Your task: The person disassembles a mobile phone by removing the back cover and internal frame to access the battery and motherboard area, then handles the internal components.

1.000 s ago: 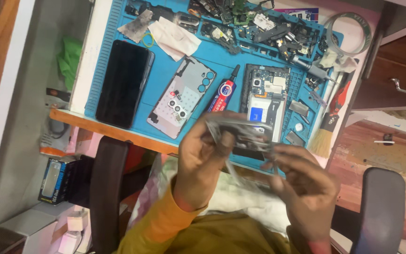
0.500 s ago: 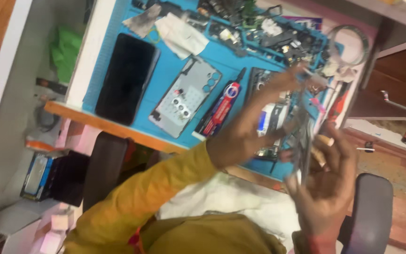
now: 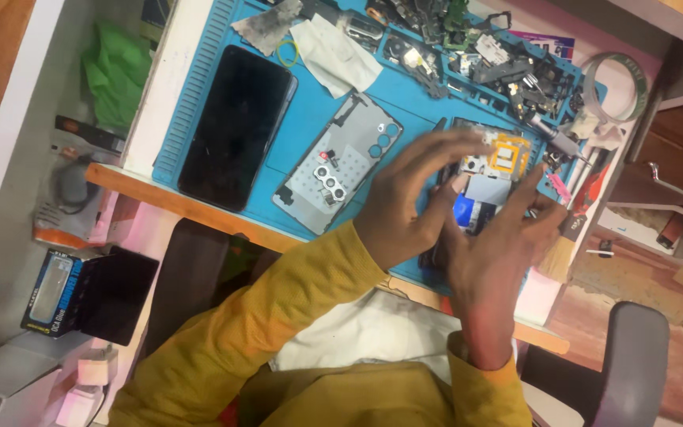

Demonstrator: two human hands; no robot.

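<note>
Blue repair mat (image 3: 310, 119) on a workbench, wooden front edge, cluttered at the far side. Opened phone (image 3: 490, 178) lies on the mat's right part, internals exposed: gold-coloured shield at its far end, grey and blue parts below. Both hands are over it. Left hand (image 3: 409, 202) comes in from the near left in a yellow sleeve (image 3: 254, 332), fingers spread and stretched out over the phone's left edge and far end, fingertips at or just above the internals; real contact can't be told. Right hand (image 3: 499, 253) is just right of it and nearer, fingers splayed and slightly curled at the phone's right side, thumb toward the blue part; pinching anything or not — cannot tell, motion blur. Hands overlap near the phone's near end.

Just left of the phone: grey back cover (image 3: 340, 162) with camera holes, lying flat, tilted. Further left: black phone screen (image 3: 235, 126), face up, well apart from the hands. Far of the back cover: white cloth (image 3: 333, 55) and a small yellow ring beside it. Far right trays hold a heap of small dark parts (image 3: 484, 55). White tape roll (image 3: 618, 87) at the far right corner. Red-handled tool (image 3: 590, 186) right of the mat. Green cloth (image 3: 116, 71) far left, off the mat. Dark box (image 3: 81, 292) on the near left shelf. Grey chair arm (image 3: 634, 364) near right.
</note>
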